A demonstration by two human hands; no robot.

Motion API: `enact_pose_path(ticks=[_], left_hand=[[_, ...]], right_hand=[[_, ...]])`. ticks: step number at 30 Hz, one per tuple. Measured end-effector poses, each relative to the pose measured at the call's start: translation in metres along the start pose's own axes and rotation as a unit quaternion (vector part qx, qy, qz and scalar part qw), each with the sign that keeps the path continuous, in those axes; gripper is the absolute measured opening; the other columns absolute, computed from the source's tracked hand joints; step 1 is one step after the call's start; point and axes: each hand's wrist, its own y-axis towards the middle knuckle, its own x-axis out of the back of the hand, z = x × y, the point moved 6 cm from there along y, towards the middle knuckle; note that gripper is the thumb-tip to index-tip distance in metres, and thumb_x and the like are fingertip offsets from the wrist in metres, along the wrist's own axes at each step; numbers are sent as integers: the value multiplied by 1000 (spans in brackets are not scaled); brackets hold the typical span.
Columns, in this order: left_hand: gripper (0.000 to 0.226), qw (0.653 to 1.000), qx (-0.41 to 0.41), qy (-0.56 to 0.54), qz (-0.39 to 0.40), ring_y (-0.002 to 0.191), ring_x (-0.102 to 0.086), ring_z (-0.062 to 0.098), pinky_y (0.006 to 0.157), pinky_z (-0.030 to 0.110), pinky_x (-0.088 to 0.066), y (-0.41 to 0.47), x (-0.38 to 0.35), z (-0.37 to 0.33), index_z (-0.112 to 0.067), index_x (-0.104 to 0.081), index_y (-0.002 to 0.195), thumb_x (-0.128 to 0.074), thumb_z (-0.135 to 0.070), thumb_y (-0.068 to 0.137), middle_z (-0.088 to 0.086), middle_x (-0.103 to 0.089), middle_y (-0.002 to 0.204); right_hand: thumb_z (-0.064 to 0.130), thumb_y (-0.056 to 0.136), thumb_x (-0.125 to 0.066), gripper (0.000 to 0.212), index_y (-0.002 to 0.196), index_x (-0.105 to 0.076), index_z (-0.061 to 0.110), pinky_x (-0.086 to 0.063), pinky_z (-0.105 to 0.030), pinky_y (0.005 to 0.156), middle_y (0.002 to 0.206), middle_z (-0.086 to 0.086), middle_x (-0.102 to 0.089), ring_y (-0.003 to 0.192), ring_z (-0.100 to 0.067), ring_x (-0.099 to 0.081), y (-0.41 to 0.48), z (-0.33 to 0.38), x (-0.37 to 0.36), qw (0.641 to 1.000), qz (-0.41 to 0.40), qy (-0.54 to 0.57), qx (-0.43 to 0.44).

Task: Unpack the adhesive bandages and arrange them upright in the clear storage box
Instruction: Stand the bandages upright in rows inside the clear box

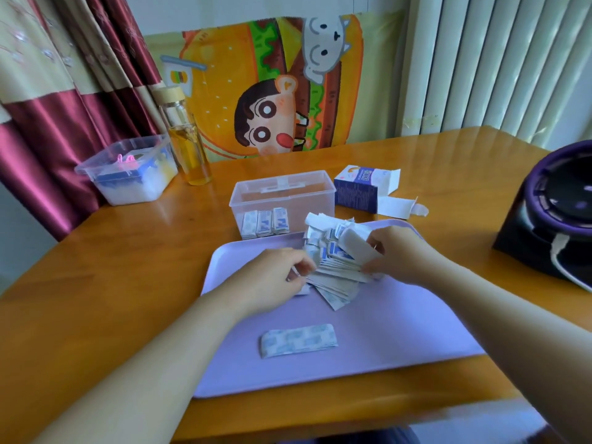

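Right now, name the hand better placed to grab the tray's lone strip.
Left: the left hand, on the pile, lies almost straight behind the strip; the right hand sits farther aside.

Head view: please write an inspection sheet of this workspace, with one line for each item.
Surface: wooden table with a lilac tray on it.
Job's things: clear box behind the tray, a few bandages upright inside; loose pile on the tray; one strip lying flat nearer the person; opened carton right of the box.
Clutter: bottle with yellow liquid; tub with mixed contents; black and purple device at the right.
Hands: left hand and right hand both grip the pile.
Cables: white cable at the device.
Surroundings: curtain, cartoon cloth, white ribbed panel.
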Motion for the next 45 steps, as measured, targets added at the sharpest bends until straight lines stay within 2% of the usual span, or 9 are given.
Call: enact_pose_path(ticks=[6,12,19,25,28,33,39,42,45], left_hand=[[18,979,56,-193,-26,80,-64,2,73,21,-46,-10,8,-8,-25,-63,96,-49,-37,94,-12,-66,95],[28,844,105,-527,-10,90,-59,13,76,30,-47,-15,-19,-37,-23,-56,108,-46,-44,93,-6,-61,95],[34,659,136,-730,-121,75,-61,18,69,31,-49,-19,-29,-25,-11,-61,115,-32,-23,103,9,-64,86],[28,673,138,-721,-84,82,-67,19,69,30,-55,-23,-24,-13,-6,-61,111,-38,-17,100,10,-71,97],[21,677,148,-714,-103,68,-67,13,61,26,-53,-22,-24,-6,-10,-65,102,-46,-15,96,2,-73,81],[21,575,202,-782,-130,45,-56,8,45,15,-47,-22,-22,-2,-10,-64,107,-47,-8,95,4,-65,66],[27,523,218,-818,-104,70,-57,16,59,29,-57,-25,-21,-1,-5,-61,114,-41,-9,95,7,-57,77],[23,520,236,-814,-102,59,-53,12,55,27,-56,-25,-28,-2,-4,-61,111,-44,-9,96,5,-49,69],[17,567,239,-784,-83,44,-38,5,40,14,-39,-23,-36,-11,-9,-64,102,-49,-14,95,0,-47,64]], right_hand=[[24,90,-54,36,57,-46,10,-20,-27,47,52,-1,-37,50,-16,-30,-17,27,27,984,-116,90,98],[14,79,-57,13,73,-68,12,-37,-32,41,64,0,-50,53,-26,-53,-45,75,9,924,-276,53,257],[25,78,-69,26,103,-69,21,-46,-20,62,78,13,-50,66,-2,-46,-46,85,-9,925,-165,132,317],[34,77,-73,33,106,-68,20,-46,-22,66,84,11,-62,73,-9,-56,-30,29,20,958,-219,155,103],[41,75,-74,52,119,-56,21,-45,-27,73,108,3,-57,84,-11,-50,-17,2,3,994,-102,41,-12],[24,74,-77,43,109,-52,18,-38,-21,55,81,8,-55,67,-9,-51,-18,-11,-14,991,-40,114,-52],[23,76,-74,20,70,-56,20,-27,-19,47,63,8,-51,55,-7,-41,-19,-14,1,990,-27,132,-53],[18,79,-73,13,70,-64,14,-36,-21,53,63,5,-58,58,-10,-48,-22,-10,12,967,-27,252,-40],[7,81,-68,11,92,-70,6,-53,-33,79,93,-10,-72,82,-20,-66,-25,4,6,885,48,463,-20]])
